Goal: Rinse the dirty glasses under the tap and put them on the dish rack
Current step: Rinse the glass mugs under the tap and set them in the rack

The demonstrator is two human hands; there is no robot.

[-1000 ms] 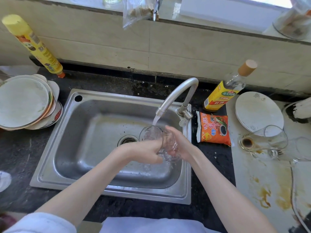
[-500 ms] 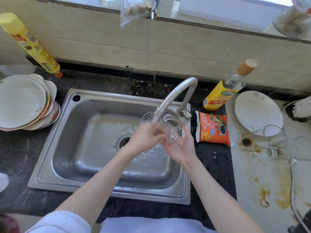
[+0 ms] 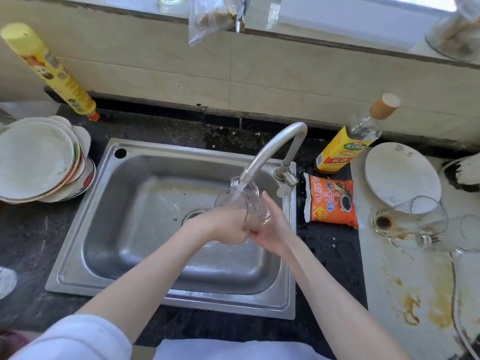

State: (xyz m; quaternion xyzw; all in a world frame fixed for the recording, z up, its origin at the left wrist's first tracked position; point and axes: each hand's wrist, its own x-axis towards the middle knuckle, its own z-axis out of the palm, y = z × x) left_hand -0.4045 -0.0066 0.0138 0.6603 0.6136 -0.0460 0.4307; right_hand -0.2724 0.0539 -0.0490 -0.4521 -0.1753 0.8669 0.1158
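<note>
My left hand (image 3: 228, 224) curls around one clear glass (image 3: 246, 203) while my right hand (image 3: 270, 229) cups it from the other side, holding it under the tap (image 3: 272, 149) near the sink's (image 3: 155, 255) right edge, water running in. Two dirty glasses (image 3: 415, 219) lie tipped on the counter's right end, beside a white plate (image 3: 400, 175) and an orange packet (image 3: 331, 201).
</note>
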